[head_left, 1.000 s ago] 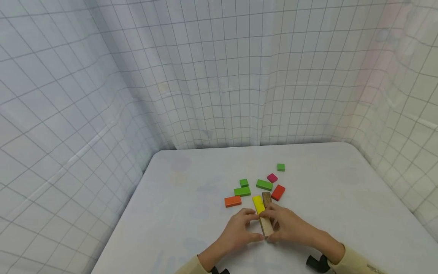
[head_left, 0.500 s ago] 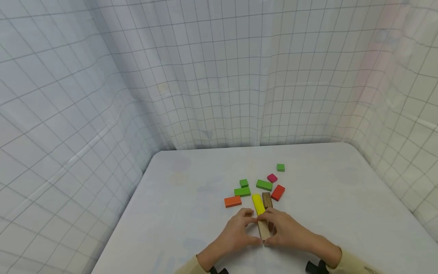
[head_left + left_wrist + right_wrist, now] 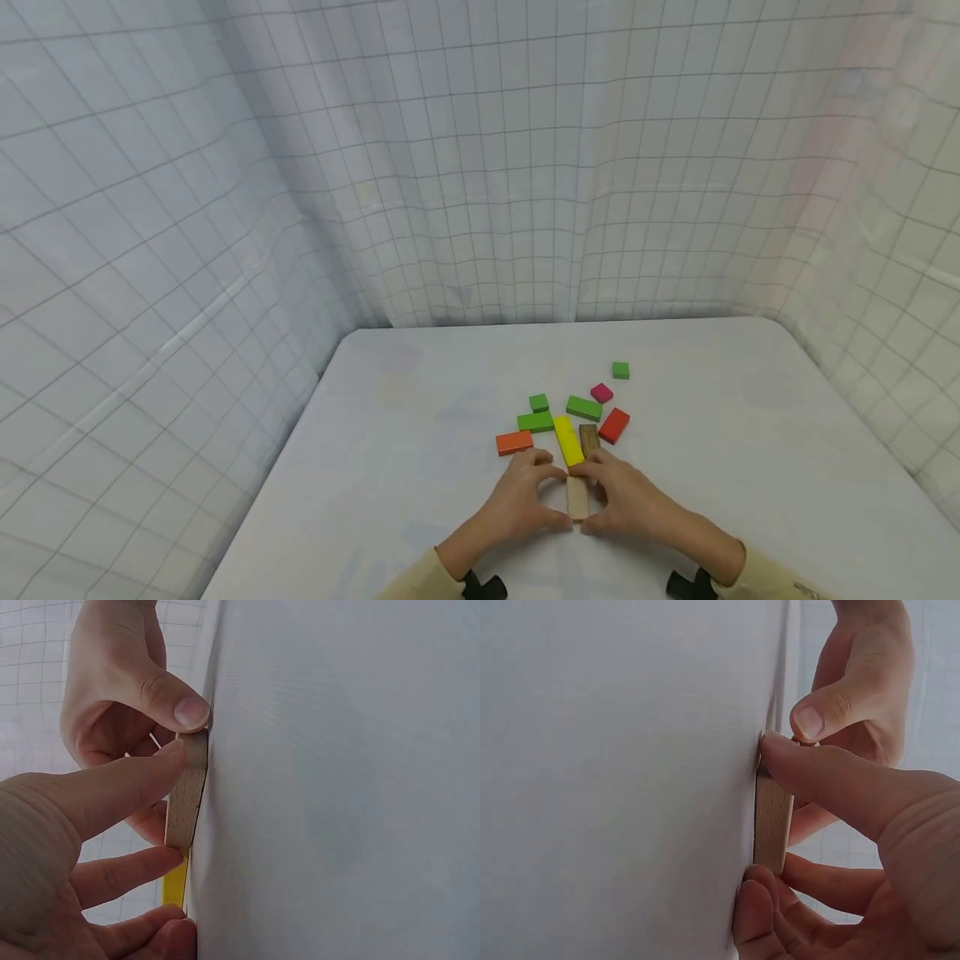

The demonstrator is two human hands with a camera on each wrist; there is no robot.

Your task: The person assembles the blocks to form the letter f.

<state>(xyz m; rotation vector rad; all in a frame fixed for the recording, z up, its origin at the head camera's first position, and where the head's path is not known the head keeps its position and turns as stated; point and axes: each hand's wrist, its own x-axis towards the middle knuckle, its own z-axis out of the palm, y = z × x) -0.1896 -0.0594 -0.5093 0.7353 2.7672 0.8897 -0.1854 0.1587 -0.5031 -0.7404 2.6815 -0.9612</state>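
A light wooden block (image 3: 577,498) lies flat on the white table between my hands, long side pointing away from me. My left hand (image 3: 517,502) pinches it lengthwise, thumb at the near end and index finger at the far end. From the other side my right hand (image 3: 636,505) grips the same block the same way. Both thumbs meet at its near end in the left wrist view. Just past its far end lies a yellow block (image 3: 567,440), slightly slanted. Beside that, a dark brown wooden block (image 3: 589,438) is partly hidden behind my right fingers.
Beyond my hands lie an orange block (image 3: 514,442), a long green block (image 3: 536,422), another green block (image 3: 584,407), a red block (image 3: 614,425), a small pink block (image 3: 602,392) and small green ones (image 3: 621,370). Gridded white curtains (image 3: 480,167) surround the table (image 3: 390,467).
The light wooden block has swung from a slant to nearly straight, its near end moving left with both hands. The yellow block has slid slightly away from me.
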